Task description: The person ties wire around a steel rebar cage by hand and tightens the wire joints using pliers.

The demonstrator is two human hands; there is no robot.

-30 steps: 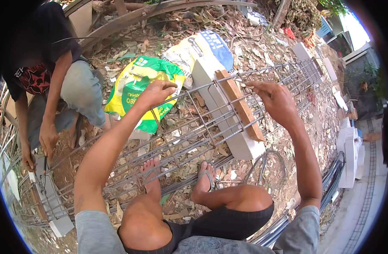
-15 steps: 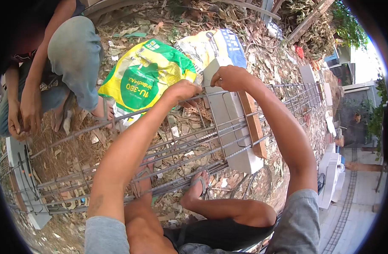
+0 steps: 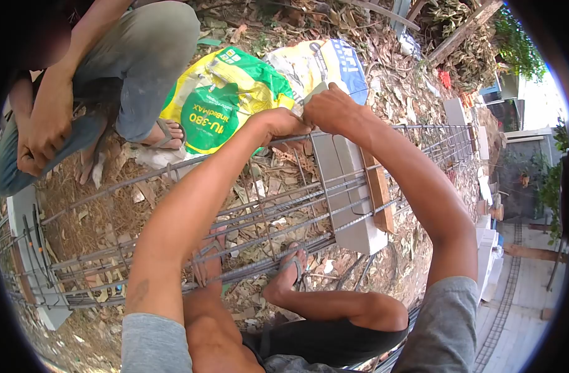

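Observation:
A long rebar cage (image 3: 267, 219) of ribbed bars and bent stirrups runs across in front of me, resting on pale blocks. My left hand (image 3: 287, 124) is closed at the top bar, beside the corner of a stirrup (image 3: 322, 177). Right against it, my right hand (image 3: 331, 110) is closed at the same corner, fingers curled down. Whatever the fingers pinch is too small and hidden to make out. Below the right hand, a grey-white block (image 3: 357, 230) stands under the cage, with a wooden piece (image 3: 379, 193) along its side.
Another person squats at the left, hands (image 3: 45, 140) hanging loosely by the knees. Behind the cage lie a green and yellow sack (image 3: 213, 115) and a white and blue sack (image 3: 349, 68). Another block (image 3: 53, 314) supports the cage at left. Dry leaves cover the ground.
My right hand has come down and closed against my left hand at the bar. The other person's knee and foot have shifted to the right in view.

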